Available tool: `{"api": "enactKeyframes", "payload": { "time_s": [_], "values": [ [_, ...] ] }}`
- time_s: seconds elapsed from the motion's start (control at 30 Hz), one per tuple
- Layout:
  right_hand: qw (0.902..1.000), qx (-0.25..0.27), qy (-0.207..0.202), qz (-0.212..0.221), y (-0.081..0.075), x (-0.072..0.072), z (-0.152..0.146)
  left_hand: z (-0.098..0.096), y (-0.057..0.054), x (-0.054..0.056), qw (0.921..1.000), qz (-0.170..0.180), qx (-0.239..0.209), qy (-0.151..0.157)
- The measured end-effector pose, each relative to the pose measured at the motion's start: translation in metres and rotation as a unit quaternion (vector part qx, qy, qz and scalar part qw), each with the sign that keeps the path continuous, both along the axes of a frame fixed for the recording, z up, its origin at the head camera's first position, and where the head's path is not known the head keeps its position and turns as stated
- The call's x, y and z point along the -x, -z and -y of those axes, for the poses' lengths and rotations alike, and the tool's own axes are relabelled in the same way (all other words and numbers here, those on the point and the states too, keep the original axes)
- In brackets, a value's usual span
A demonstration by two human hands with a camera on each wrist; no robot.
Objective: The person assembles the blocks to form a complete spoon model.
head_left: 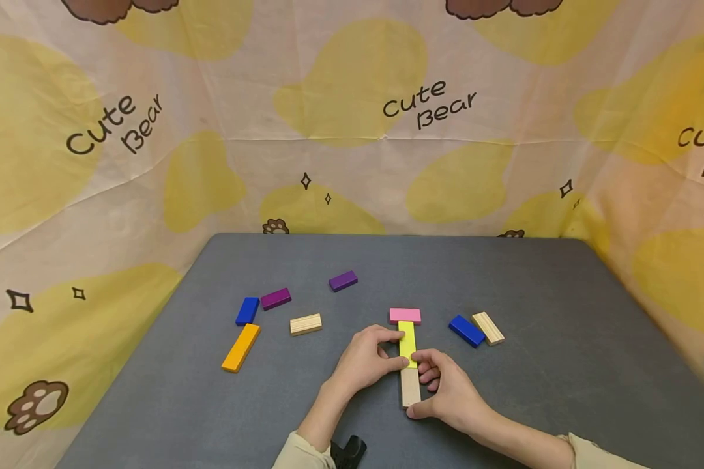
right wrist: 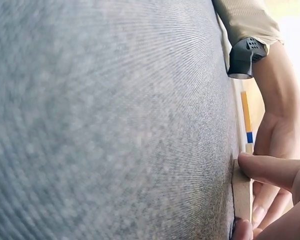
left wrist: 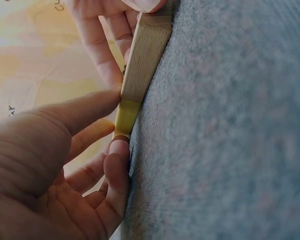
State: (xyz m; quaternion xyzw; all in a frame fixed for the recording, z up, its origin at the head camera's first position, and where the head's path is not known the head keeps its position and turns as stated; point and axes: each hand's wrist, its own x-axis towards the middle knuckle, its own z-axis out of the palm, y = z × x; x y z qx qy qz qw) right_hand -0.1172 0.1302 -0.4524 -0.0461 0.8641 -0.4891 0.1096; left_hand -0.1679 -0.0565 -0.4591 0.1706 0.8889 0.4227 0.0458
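A pink block [head_left: 405,316], a yellow block [head_left: 407,339] and a plain wooden block [head_left: 410,387] lie end to end on the grey table, the pink one crosswise at the far end. My left hand [head_left: 364,358] holds the yellow block from the left, index finger near its far end and thumb near its close end. From the right, my right hand [head_left: 454,394] grips the plain wooden block, with the thumb at its near end and the index finger by the joint with the yellow block. In the left wrist view, the wooden block [left wrist: 147,57] meets the yellow block [left wrist: 126,116].
Left of the hands lie an orange block [head_left: 241,348], a blue block [head_left: 248,311], two purple blocks [head_left: 276,299] and a wooden block [head_left: 306,324]. To the right, another blue block [head_left: 467,331] lies beside a wooden block [head_left: 488,327]. Printed cloth [head_left: 340,150] rises behind the table.
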Motion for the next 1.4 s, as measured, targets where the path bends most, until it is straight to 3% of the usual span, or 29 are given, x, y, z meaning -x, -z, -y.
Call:
{"api": "enactKeyframes", "payload": {
  "time_s": [0.8, 1.03, 1.23, 1.4],
  "values": [
    [0.9998, 0.016, -0.007, 0.008, 0.002, -0.001, -0.001, 0.002, -0.002, -0.002, 0.9999, 0.01, 0.0, 0.007],
    [0.9945, 0.083, -0.048, 0.04, -0.014, 0.009, -0.02, 0.001, -0.002, -0.002, 1.0, 0.007, -0.001, 0.004],
    [0.9887, 0.072, -0.118, -0.057, -0.034, 0.034, -0.058, 0.0, -0.002, -0.002, 0.9999, 0.014, 0.006, 0.001],
    [0.9772, 0.023, -0.162, -0.136, -0.034, 0.065, -0.102, -0.001, -0.002, -0.001, 0.9999, 0.014, 0.005, 0.0]
  ]
}}
